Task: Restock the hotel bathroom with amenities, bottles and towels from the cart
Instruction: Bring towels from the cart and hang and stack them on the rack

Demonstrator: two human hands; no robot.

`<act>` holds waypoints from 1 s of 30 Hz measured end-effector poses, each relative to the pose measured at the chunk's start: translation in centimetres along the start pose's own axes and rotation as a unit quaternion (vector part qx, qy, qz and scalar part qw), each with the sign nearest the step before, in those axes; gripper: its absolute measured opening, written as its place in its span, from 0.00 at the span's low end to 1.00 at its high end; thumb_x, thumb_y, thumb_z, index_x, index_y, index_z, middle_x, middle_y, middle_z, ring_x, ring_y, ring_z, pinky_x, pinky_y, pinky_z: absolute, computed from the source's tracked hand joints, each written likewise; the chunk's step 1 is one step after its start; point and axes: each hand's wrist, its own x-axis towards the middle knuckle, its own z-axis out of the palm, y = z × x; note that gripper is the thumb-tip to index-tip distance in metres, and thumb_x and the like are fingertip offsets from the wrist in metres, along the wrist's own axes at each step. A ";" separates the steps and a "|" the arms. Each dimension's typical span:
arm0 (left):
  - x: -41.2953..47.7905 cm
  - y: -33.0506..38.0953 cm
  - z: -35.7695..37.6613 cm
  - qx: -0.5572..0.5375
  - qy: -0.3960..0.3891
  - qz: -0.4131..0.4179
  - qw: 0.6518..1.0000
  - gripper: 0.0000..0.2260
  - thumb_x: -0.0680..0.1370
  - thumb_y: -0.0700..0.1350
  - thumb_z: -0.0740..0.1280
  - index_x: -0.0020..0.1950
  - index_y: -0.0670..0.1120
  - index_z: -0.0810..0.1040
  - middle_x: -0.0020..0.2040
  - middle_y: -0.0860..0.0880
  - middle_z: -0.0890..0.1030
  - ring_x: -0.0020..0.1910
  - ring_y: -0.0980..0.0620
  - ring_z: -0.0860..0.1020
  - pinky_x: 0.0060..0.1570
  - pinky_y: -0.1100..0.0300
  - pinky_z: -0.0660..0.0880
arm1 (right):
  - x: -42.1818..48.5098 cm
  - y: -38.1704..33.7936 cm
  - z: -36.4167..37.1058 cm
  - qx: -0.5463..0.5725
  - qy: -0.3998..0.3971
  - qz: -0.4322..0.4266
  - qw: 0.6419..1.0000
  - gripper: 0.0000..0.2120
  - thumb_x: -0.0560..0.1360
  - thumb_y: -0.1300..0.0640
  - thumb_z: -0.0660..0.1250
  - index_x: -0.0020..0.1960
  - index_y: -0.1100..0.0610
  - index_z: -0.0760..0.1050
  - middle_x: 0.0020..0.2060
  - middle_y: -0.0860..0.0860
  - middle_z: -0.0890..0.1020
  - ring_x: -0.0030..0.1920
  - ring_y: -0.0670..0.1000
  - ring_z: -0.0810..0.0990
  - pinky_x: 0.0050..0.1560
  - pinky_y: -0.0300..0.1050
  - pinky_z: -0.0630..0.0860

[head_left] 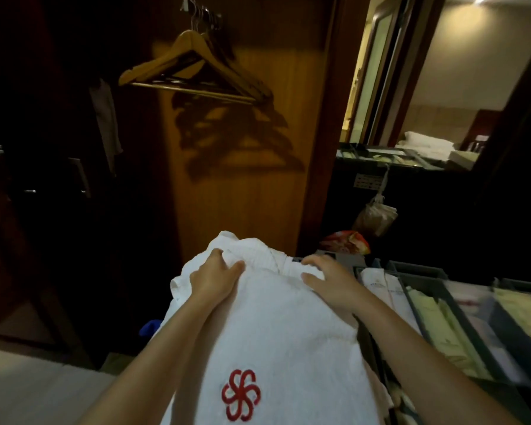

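Observation:
A white towel (276,326) with a red flower emblem lies in a heap in front of me, low in the head view. My left hand (215,277) pinches a fold near its far left end, thumb and fingers gathering the cloth. My right hand (328,283) rests on the towel's far right end with fingers spread and slightly bent. To the right sits the cart's grey tray (426,305), holding pale packets and white amenity sachets.
Wooden hangers (193,69) hang in a wardrobe straight ahead. A wardrobe post (319,148) divides it from a mirror showing a bed. A tied bag (376,216) dangles at right, above a red packet (345,240). A pale surface (28,391) lies low left.

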 end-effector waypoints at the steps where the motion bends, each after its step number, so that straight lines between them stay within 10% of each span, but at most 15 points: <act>1: 0.5 -0.1 0.1 0.014 -0.013 -0.007 1.000 0.22 0.77 0.55 0.61 0.66 0.43 0.68 0.61 0.43 0.76 0.59 0.43 0.74 0.59 0.48 0.69 | 0.1 -0.6 0.7 0.034 -0.014 0.008 0.999 0.14 0.78 0.47 0.60 0.63 0.46 0.70 0.62 0.47 0.71 0.58 0.48 0.72 0.52 0.42 0.67; 8: 1.1 -1.9 0.5 -0.065 -0.008 -0.029 0.997 0.19 0.79 0.49 0.58 0.67 0.40 0.68 0.64 0.41 0.75 0.62 0.41 0.72 0.63 0.45 0.66 | 1.7 -1.6 4.6 0.103 -0.043 0.050 0.992 0.11 0.78 0.43 0.55 0.48 0.45 0.75 0.47 0.43 0.80 0.50 0.48 0.77 0.52 0.45 0.73; 13: -0.5 -1.4 1.2 -0.077 0.047 -0.011 0.996 0.19 0.80 0.52 0.56 0.68 0.45 0.66 0.64 0.44 0.75 0.63 0.41 0.71 0.65 0.45 0.65 | 2.2 0.4 4.8 0.067 -0.021 0.053 0.996 0.11 0.78 0.46 0.59 0.56 0.48 0.75 0.56 0.47 0.74 0.59 0.49 0.71 0.64 0.48 0.66; 18: -1.8 -1.7 0.5 -0.147 0.078 0.153 0.974 0.14 0.77 0.45 0.64 0.63 0.45 0.69 0.56 0.44 0.77 0.54 0.44 0.75 0.55 0.46 0.72 | 1.3 0.3 4.9 0.018 0.116 -0.092 0.989 0.07 0.76 0.53 0.64 0.54 0.47 0.71 0.49 0.40 0.69 0.53 0.43 0.68 0.53 0.39 0.65; 23: -1.4 -1.8 0.6 -0.103 0.062 0.261 0.958 0.23 0.75 0.43 0.68 0.68 0.52 0.67 0.58 0.53 0.68 0.52 0.57 0.70 0.48 0.74 0.68 | 0.1 0.1 5.2 0.010 0.180 -0.136 0.974 0.09 0.76 0.56 0.64 0.42 0.44 0.65 0.41 0.37 0.71 0.46 0.38 0.72 0.41 0.30 0.68; 30: 0.5 -0.9 0.0 0.024 0.034 0.330 0.943 0.14 0.72 0.50 0.71 0.56 0.51 0.74 0.58 0.49 0.70 0.51 0.52 0.73 0.47 0.63 0.72 | -0.8 -0.3 5.2 -0.035 0.205 -0.130 0.969 0.09 0.78 0.54 0.61 0.43 0.44 0.62 0.37 0.42 0.72 0.37 0.44 0.71 0.36 0.37 0.69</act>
